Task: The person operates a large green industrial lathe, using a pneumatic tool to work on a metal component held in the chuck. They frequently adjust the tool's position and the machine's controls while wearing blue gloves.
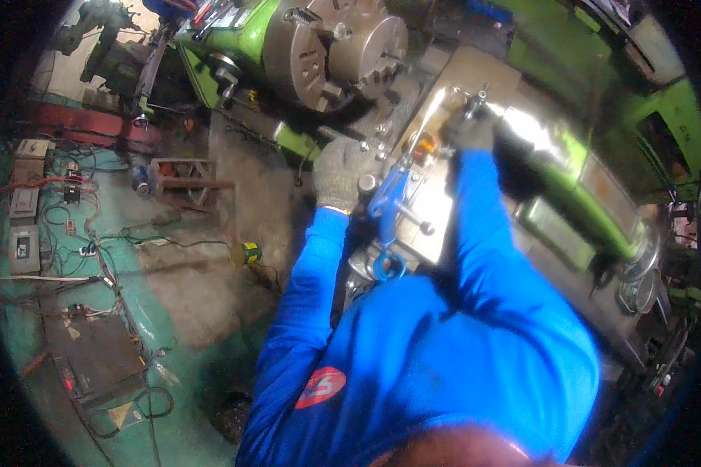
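I am at a green metal lathe with a large round chuck [296,58]. My left hand [337,175], in a grey knit glove, rests at the near side of the carriage. Its fingers curl in beside the metal bolts [378,140], and whatever they grip is hidden. Farther right, my gloved right hand [473,132] is dark and blurred. It is just below an upright metal handle [480,100], and its finger positions are unclear. Between my forearms lies a blue tool [391,198] with a blue ring [389,266] near its lower end. An orange-yellow item [424,145] sits left of my right hand.
A bright metal plate [432,214] lies under the blue tool. The lathe's green rail [568,175] runs down the right side. On the floor at left are a rusty metal frame [187,184], cables [105,272], a dark box [93,358] and a green-yellow can [247,253].
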`<state>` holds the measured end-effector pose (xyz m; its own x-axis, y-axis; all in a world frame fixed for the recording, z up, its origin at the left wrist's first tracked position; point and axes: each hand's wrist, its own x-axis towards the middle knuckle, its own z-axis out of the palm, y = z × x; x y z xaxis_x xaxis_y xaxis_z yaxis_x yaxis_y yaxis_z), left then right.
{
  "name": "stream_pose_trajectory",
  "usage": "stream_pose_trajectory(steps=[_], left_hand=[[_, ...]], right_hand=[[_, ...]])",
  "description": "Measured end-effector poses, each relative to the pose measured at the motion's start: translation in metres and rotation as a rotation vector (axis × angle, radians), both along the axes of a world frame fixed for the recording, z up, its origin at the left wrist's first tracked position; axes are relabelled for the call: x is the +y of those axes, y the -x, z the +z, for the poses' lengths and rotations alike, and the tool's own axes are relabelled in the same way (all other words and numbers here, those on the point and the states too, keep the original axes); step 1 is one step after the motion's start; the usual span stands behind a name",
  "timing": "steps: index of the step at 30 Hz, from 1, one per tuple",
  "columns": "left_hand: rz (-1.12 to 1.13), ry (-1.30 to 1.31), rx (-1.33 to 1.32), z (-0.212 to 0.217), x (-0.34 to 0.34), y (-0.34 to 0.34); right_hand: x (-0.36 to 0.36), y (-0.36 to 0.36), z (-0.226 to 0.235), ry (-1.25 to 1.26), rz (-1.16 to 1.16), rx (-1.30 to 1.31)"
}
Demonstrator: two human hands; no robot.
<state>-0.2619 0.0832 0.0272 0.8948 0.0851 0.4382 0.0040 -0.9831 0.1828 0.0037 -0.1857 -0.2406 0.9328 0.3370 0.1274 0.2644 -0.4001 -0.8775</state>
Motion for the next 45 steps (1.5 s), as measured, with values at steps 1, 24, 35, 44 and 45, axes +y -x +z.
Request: stream_pose_trajectory(steps=[1, 24, 35, 44, 45], left_hand=[[-0.020, -0.062, -0.008, 0.000, 0.000, 0.000], [-0.057, 0.060, 0.112, 0.003, 0.010, -0.006], [-0.292, 0.316, 0.413, 0.050, -0.045, -0.170], [-0.296, 0.577, 0.668, -0.040, -0.101, -0.271], [-0.385, 0.380, 0.607, -0.061, -0.105, -0.277]], right_hand=[[-0.001, -0.002, -0.008, 0.062, 0.016, -0.139], [0.001, 0.035, 0.082, -1.907, 0.370, 1.155], [-0.020, 0.036, 0.061, -0.973, -0.219, 0.610], [-0.024, 0.042, 0.069, -1.706, -0.208, 1.165], [-0.021, 0.039, 0.060, -1.602, -0.465, 1.196]])
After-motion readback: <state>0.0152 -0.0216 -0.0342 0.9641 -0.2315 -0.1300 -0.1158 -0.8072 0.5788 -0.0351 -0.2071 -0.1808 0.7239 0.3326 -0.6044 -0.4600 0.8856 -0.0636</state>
